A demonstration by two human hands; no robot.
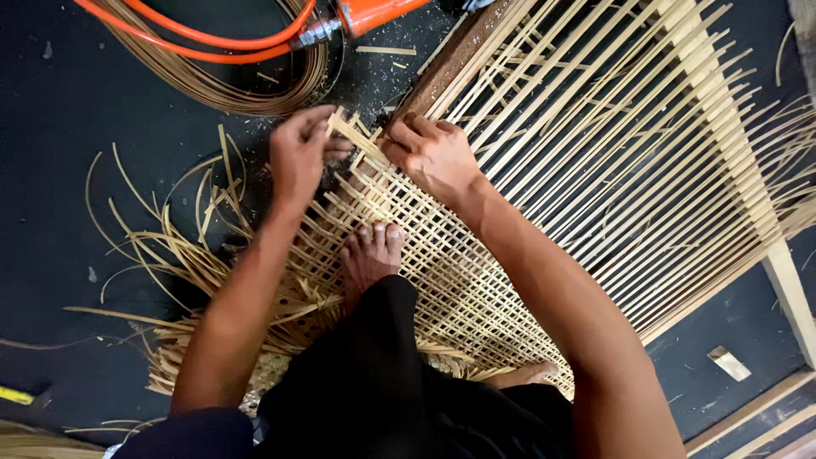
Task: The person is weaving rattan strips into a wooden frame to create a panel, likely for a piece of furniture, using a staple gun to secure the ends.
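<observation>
Cane weave (442, 280), a lattice of pale strips stretched on a wooden frame (765, 195), lies flat on the dark floor (76, 110) and fills the middle and right of the view. The woven part reaches from the person's lap to the frame's upper left corner; beyond it, toward the right rail, only long parallel strips run, not yet crossed. Judged from this, the weaving is partway along, with the step in hand at that upper left corner. The left hand (299, 157) is closed on the ends of a few strips (348, 132) at the lattice edge, pinching them. The right hand (433, 157) presses palm down on the weave just beside, fingers curled at the frame's dark rail; whether it grips a strip cannot be told. A bare foot (372, 255) rests on the lattice, pinning it. A next move would likely call for threading a strip over and under its neighbours while the other hand holds the crossings tight. Loose offcuts (187, 229) litter the floor at the left, a coil of cane (229, 89) and an orange hose (212, 42) lie at the top left, near the working corner
</observation>
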